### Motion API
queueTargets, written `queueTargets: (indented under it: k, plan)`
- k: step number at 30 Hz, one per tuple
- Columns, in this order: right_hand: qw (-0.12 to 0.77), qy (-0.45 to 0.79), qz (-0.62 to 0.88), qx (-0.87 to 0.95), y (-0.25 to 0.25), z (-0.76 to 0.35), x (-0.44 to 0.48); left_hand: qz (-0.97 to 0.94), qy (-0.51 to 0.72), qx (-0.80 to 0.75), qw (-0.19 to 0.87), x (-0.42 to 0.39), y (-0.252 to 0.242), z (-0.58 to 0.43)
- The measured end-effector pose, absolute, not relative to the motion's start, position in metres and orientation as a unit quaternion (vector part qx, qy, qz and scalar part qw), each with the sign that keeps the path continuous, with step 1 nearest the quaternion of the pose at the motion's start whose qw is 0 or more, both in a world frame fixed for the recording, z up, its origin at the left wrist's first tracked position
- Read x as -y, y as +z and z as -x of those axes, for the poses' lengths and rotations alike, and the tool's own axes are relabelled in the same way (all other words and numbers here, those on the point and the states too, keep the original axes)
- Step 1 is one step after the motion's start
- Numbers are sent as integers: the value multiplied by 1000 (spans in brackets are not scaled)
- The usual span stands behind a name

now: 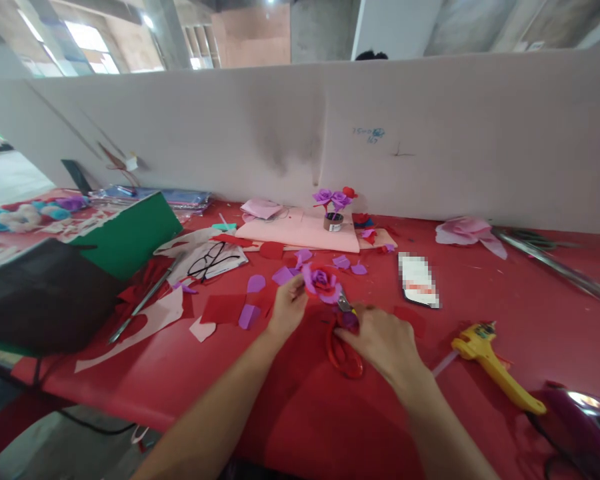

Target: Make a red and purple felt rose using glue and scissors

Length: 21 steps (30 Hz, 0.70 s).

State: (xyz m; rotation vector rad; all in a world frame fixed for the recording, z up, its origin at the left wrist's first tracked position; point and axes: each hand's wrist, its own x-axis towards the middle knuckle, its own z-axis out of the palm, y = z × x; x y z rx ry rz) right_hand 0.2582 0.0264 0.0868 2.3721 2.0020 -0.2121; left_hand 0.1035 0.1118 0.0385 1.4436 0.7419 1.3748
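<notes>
Between the fingers of my left hand (289, 303) is a flower (321, 283) with purple inner petals and red outer ones. My right hand (383, 333) is closed around a small metal-tipped tool (345, 304) with a bit of yellow on it, its tip at the flower's lower right edge. Most of this tool is covered by my fingers, so its exact kind is unclear. Red looped handles (336, 357), like those of scissors, show just below the right hand; whether they belong to the tool cannot be made out. Loose purple petals (256, 284) lie left of the flower.
A yellow glue gun (497, 367) lies at the right, near a phone (417, 280). Behind stand finished purple flowers (333, 198) in a roll of brown tape (333, 223). Eyeglasses (213, 261), a green board (130, 233) and a dark bag (45, 293) occupy the left. A white partition (205, 133) closes the back.
</notes>
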Motion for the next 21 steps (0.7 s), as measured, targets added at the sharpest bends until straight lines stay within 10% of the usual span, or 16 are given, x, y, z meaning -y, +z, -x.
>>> queueTargets:
  k: [14, 21]
  plan:
    - [-403, -6, -753, -520, 88, -306, -42, -456, 608, -333, 559, -127, 43, -91]
    - [-267, -69, -781, -560, 69, -304, -60, -398, 565, -325, 645, -120, 50, -94]
